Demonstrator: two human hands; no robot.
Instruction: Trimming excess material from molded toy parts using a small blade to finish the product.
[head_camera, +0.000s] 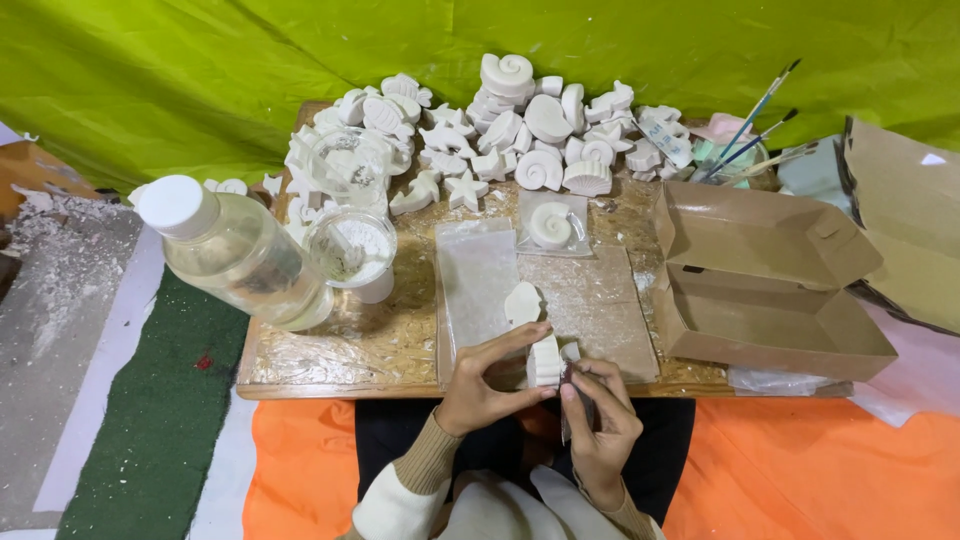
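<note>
My left hand (485, 385) grips a small white plaster shell piece (544, 362) at the near edge of the low wooden board (330, 350). My right hand (598, 420) holds a thin dark tool (567, 408) with its tip against the piece's lower right side. Another white plaster piece (521, 301) lies on a clear plastic sheet (478, 275) just beyond my hands. A spiral shell cast (551, 225) sits in a clear mould farther back.
Several white plaster shells, fish and stars (520, 125) are piled at the back of the board. A clear bottle with a white cap (235, 250) and a plastic cup (350, 248) stand at left. An open cardboard box (770, 285) and paintbrushes (750, 135) are at right.
</note>
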